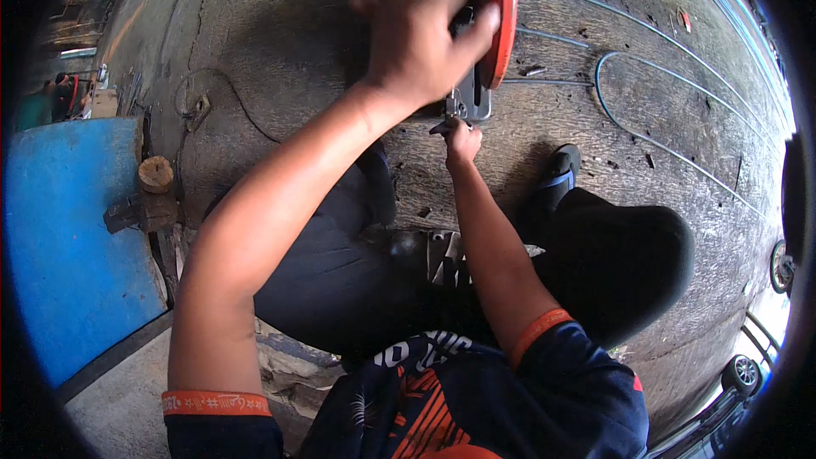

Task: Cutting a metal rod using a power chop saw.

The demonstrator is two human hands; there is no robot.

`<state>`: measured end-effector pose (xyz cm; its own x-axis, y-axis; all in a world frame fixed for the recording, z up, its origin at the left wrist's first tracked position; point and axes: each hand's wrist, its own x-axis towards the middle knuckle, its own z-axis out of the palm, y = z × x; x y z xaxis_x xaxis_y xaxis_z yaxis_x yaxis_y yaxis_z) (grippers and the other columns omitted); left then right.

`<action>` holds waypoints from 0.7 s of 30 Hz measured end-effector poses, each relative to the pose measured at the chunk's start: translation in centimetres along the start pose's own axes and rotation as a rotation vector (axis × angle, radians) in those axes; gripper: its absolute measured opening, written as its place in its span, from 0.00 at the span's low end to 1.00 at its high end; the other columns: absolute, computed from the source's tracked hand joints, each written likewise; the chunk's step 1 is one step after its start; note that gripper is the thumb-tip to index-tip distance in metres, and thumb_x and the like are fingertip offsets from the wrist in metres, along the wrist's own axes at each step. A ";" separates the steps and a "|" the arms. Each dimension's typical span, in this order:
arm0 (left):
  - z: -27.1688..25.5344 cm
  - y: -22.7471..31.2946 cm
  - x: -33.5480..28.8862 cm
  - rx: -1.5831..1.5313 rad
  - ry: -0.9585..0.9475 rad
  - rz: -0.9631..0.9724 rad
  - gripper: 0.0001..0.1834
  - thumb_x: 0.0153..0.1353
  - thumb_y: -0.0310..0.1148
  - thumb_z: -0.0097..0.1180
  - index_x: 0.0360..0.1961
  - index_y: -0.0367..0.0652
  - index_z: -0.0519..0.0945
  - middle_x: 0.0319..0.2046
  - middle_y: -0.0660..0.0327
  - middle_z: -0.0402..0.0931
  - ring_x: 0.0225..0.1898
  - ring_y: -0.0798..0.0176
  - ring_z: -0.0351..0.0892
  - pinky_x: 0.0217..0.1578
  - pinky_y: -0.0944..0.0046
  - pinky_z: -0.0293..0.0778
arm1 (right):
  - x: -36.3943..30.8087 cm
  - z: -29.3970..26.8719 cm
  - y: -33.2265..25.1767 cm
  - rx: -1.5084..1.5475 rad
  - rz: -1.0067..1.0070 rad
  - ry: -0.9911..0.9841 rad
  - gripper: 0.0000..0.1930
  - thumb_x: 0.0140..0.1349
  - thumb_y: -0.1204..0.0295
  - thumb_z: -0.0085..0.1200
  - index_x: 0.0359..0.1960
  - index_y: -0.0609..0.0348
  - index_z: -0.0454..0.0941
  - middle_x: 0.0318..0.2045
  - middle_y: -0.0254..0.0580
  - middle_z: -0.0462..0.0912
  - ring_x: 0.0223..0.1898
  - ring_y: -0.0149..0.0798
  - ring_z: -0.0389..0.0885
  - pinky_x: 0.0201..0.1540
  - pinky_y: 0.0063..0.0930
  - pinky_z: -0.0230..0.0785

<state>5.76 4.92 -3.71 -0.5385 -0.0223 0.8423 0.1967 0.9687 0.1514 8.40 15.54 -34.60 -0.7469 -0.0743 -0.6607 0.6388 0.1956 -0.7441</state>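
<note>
A cut-off saw with a curved red guard (508,21) stands on the ground in front of me, at the top of the view. My left hand (421,30) is over the saw beside the guard, thumb and fingers apart. Its fingers are partly smeared by motion, and I see nothing held in them. Lower down, my right hand (462,141) is closed around a small dark vise handle (442,127) at the near end of the saw's grey metal base (481,100). The left hand and forearm hide much of the saw.
Long thin metal rods (637,19) and a bent rod (602,89) lie on the right. At left stand a blue panel (76,238) and a short log (155,173). A dark cable (242,110) curves over the ground. My sandalled foot (561,166) is right of the saw.
</note>
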 end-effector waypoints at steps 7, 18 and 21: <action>-0.7 -5.9 -5.2 0.022 1.005 -1.201 0.18 0.63 0.38 0.45 0.45 0.31 0.71 0.48 0.47 0.71 0.49 0.57 0.72 0.51 0.57 0.65 | -0.9 -0.3 -0.2 0.354 0.182 -0.154 0.07 0.46 0.73 0.54 0.21 0.66 0.75 0.18 0.39 0.76 0.17 0.31 0.72 0.21 0.24 0.63; 13.0 2.3 -31.5 -1.204 0.857 -2.717 0.24 0.61 0.58 0.38 0.42 0.50 0.72 0.29 0.62 0.72 0.25 0.64 0.69 0.25 0.64 0.65 | -0.1 -1.6 -1.5 -0.500 -0.301 0.081 0.18 0.56 0.64 0.50 0.41 0.67 0.75 0.30 0.57 0.80 0.30 0.51 0.77 0.36 0.40 0.68; 13.7 -0.1 -32.7 -0.987 0.793 -2.572 0.27 0.63 0.57 0.35 0.43 0.45 0.73 0.34 0.60 0.75 0.32 0.60 0.73 0.35 0.58 0.69 | -1.3 -0.9 -2.6 -0.600 -0.307 0.018 0.19 0.56 0.68 0.46 0.45 0.68 0.71 0.33 0.61 0.79 0.35 0.55 0.79 0.38 0.42 0.69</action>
<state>12.14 8.90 -38.39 -0.1271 -0.2694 -0.9546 0.2853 -0.9317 0.2249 7.55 15.98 -31.75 -0.8846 -0.1979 -0.4222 0.1875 0.6780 -0.7107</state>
